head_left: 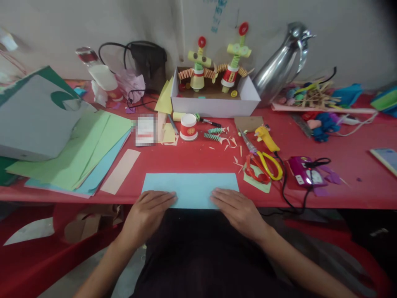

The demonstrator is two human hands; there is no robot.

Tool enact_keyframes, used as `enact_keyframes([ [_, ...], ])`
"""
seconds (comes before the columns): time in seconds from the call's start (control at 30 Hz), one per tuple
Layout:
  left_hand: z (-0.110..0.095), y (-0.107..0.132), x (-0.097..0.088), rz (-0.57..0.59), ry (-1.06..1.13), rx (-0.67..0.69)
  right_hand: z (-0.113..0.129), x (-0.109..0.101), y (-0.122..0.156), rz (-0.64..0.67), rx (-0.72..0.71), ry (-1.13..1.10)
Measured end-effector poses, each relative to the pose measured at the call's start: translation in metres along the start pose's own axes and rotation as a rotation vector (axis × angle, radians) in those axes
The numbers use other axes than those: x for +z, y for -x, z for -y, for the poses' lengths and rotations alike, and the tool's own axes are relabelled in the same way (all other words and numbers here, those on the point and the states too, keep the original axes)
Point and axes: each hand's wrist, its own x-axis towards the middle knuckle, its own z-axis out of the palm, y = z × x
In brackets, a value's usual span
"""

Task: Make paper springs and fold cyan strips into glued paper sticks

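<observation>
Red table (pixel 167 159) against a grey wall (pixel 93 20). Blue paper (pixel 192 188) lies flat at the near edge, left hand (pixel 150 211) on its left part, right hand (pixel 240 211) on its right, both palms down, fingers straight and uncurled. Beyond stand a cup (pixel 188 131) and a box (pixel 214 108) holding two figures (pixel 198 78); scissors (pixel 248 143) and glue gun (pixel 268 140) lie right.

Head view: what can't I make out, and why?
Light blue rectangular paper: head view, near corners hidden by the left hand and right hand.
White-edged rectangular phone: head view, cut off by the right edge.
White rectangular card with red band: head view, print masked by pixelation.
Blue-green wall writing: head view, blurred, cut off by the top edge.
</observation>
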Motion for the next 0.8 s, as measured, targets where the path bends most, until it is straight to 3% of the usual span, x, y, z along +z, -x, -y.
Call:
enact_keyframes([
  [0.13, 0.019, -0.001, -0.015, -0.065, 0.121, -0.118, -0.002, -0.008, -0.005, -0.05, 0.017, -0.059],
  [0.23, 0.026, -0.007, -0.022, 0.002, 0.23, -0.297, -0.003, -0.017, -0.015, -0.068, 0.115, -0.106],
  [0.43, 0.032, -0.023, -0.024, 0.049, 0.129, -0.661, -0.018, -0.037, -0.056, 0.141, 0.464, -0.057],
  [0.57, 0.038, -0.033, -0.023, 0.132, 0.052, -0.696, -0.026, -0.044, -0.073, 0.239, 0.618, -0.016],
  [0.8, 0.044, -0.046, -0.022, 0.258, -0.054, -0.63, -0.017, -0.042, -0.074, 0.311, 0.695, 0.173],
])
